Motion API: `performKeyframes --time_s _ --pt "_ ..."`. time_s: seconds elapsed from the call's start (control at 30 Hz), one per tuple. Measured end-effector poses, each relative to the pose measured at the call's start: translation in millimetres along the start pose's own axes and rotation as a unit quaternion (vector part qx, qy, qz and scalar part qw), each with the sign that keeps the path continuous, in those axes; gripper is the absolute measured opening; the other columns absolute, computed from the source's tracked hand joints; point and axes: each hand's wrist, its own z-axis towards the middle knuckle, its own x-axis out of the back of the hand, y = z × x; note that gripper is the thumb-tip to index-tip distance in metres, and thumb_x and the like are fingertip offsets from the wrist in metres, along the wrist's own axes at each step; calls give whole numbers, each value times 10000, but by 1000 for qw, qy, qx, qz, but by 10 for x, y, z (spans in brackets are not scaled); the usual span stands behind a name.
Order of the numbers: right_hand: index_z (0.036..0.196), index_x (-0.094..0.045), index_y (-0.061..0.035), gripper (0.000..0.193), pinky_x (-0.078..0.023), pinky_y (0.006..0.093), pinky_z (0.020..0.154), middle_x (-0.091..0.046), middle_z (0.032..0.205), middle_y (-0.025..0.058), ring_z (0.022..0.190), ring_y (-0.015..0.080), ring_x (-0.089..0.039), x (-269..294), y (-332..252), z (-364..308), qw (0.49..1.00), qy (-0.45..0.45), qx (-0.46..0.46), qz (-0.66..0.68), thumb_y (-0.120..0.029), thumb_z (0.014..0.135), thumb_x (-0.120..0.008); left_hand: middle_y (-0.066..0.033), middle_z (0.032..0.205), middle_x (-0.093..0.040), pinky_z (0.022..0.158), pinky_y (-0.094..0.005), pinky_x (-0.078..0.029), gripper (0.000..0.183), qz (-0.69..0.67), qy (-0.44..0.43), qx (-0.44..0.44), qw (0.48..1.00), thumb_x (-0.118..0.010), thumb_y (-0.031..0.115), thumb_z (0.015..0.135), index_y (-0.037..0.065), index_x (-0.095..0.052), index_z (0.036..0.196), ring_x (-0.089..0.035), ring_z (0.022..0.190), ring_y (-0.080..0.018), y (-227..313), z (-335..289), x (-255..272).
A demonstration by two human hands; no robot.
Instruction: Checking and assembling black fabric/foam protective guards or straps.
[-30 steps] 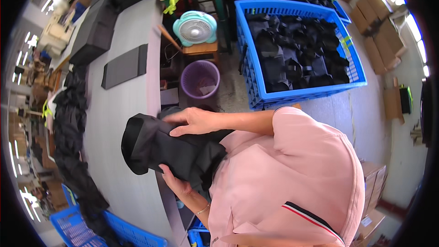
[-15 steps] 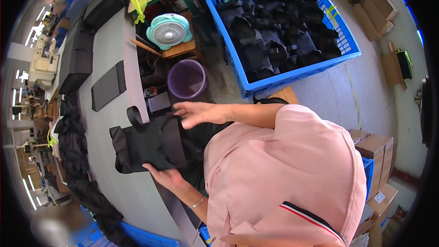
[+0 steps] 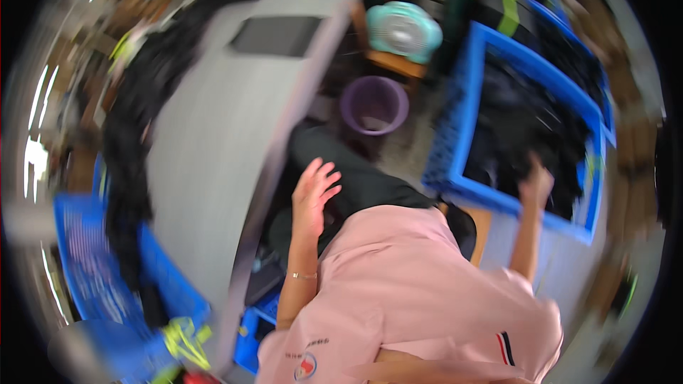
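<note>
My left hand [image 3: 315,192] is raised over my lap beside the table's edge, fingers spread and nothing in it. A thin bracelet circles that wrist. My right hand [image 3: 538,185] reaches out to the right, over the near side of a blue plastic crate [image 3: 462,149]. Black fabric pieces [image 3: 512,124] fill the crate in a heap. Motion blurs the right hand's fingers against the dark fabric, so whether they grip a piece does not show.
A grey table [image 3: 213,121] runs along my left, with a flat dark panel [image 3: 276,35] on it and black fabric [image 3: 131,142] heaped along its far side. Ahead are a purple bin [image 3: 375,107] and a teal fan [image 3: 403,30]. Another blue crate [image 3: 92,263] stands at lower left.
The view has swung right. The black fabric bag at my left hand is no longer seen there, and that hand is now empty. My right hand has moved from beside the bag to the crate.
</note>
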Motion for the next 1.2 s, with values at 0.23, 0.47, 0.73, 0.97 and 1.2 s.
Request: performKeyframes --time_s 0.23,0.47,0.73,0.97,1.2 --pt "1175 -611 87 689 -545 395 845 -652 1075 207 914 307 -630 335 1960 556 866 184 -408 223 -432 755 -783 -127 1218 -638 896 -326 -535 355 -14 154 -80 985 -574 214 997 -11 -584 1271 -640 1065 -193 182 -284 1090" --pt "1158 -635 22 516 -526 461 892 -631 1163 262 1132 380 -580 -1120 314 539 959 88 -267 -35 -244 736 -768 -96 1034 -701 810 -299 -510 254 207 504 -219 809 -641 189 927 21 -702 1107 -660 917 -174 469 -261 2906" --pt "1355 -534 -65 474 -551 353 834 -333 1509 210 1224 352 -510 -1371 -2415 637 978 -4 173 113 -24 895 -645 -179 1551 -301 1079 -568 -327 389 449 809 5 381 -674 189 817 152 -688 1203 -251 1422 -428 1029 -1138 4966" --pt "1355 -527 -38 430 -526 347 845 -337 1511 148 1225 301 -527 -1390 -3117 457 947 -99 200 233 -58 932 -605 -61 1594 -252 1044 -587 -359 652 442 764 204 423 -604 233 857 26 -424 1448 -221 1439 -391 1027 -1697 5636" --pt "1333 -532 -8 406 -518 324 838 -393 1479 155 1199 279 -547 -1113 -3875 13 898 -187 225 327 -5 930 -579 -110 1462 -473 1045 -525 -386 530 418 841 -85 333 -646 240 873 -33 -555 1318 -432 1300 -369 1102 -1890 5184"
